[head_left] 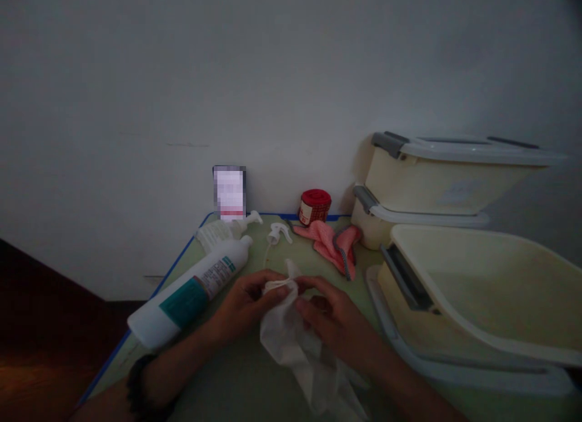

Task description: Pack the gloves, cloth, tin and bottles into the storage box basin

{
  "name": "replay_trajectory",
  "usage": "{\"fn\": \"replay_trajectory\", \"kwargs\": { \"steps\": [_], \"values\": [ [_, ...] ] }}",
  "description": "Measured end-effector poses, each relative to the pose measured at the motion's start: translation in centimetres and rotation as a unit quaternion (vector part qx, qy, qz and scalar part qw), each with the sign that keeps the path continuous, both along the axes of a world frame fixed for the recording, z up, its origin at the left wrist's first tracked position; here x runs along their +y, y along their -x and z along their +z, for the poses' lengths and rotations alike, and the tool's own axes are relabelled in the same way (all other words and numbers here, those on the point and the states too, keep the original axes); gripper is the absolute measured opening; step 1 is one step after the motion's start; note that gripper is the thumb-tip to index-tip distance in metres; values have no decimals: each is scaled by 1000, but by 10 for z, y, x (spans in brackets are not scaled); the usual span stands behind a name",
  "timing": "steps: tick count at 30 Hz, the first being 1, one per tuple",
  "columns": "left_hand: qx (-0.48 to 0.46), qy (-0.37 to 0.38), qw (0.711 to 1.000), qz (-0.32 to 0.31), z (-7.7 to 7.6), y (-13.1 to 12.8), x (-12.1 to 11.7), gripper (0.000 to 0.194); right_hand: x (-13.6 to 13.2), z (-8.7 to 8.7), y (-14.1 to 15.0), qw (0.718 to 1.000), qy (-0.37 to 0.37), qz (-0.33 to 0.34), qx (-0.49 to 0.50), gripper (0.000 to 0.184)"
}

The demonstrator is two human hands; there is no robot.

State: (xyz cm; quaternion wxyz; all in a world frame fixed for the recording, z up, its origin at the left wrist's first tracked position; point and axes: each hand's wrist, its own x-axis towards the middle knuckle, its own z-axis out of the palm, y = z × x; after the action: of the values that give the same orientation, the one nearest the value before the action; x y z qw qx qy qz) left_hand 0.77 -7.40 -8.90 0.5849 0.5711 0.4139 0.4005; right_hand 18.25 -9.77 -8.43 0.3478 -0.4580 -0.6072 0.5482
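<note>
A thin, limp white bag hangs between my hands above the table, its top bunched together with a pale loop or fold around it. My left hand pinches the bunched neck from the left, thumb on the near side. From the other side, my right hand grips the same neck with bent fingers. Just left of my hands lies a large white bottle with a teal label, on its side and without a pump. A loose white spray head with a thin tube rests beyond my fingers.
A second pump bottle lies behind the large one, near a propped phone. A red roll and a pink cloth sit at the back. Lidded cream boxes and an open cream bin occupy the right side.
</note>
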Motion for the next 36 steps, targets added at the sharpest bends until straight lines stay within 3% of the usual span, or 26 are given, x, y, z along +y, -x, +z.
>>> {"fn": "replay_trajectory", "kwargs": {
  "steps": [4, 8, 14, 18, 21, 23, 26, 29, 36],
  "values": [
    [5, -7, 1000, 8, 0, 0, 1, 16, 1, -1, 0, 998, -51, -5, -19, 16],
    [-11, 0, 999, 33, -1, 1, 2, 17, 1, 4, -1, 998, -67, -22, -3, 18],
    [-98, 41, 994, 27, -4, 2, 3, 27, -1, 10, -1, 993, -26, -73, 85, 25],
    [-115, 36, 992, 30, -5, 2, 3, 23, 1, 8, 0, 978, 25, -68, 194, 25],
    [-128, 27, 991, 39, -6, 3, 3, 21, 4, 5, 0, 963, 80, -50, 254, 36],
    [-125, 19, 991, 42, -7, 3, 4, 20, 5, 4, 0, 958, 123, -37, 256, 41],
    [-113, 10, 993, 40, -10, 5, 4, 19, 5, 5, -1, 963, 160, -17, 215, 34],
    [-99, 7, 994, 43, -11, 5, 4, 21, 4, 7, -2, 972, 148, -22, 182, 24],
    [-67, -3, 997, 47, -6, 3, 3, 26, 3, 3, -1, 971, 101, -67, 207, 23]
  ]
}}
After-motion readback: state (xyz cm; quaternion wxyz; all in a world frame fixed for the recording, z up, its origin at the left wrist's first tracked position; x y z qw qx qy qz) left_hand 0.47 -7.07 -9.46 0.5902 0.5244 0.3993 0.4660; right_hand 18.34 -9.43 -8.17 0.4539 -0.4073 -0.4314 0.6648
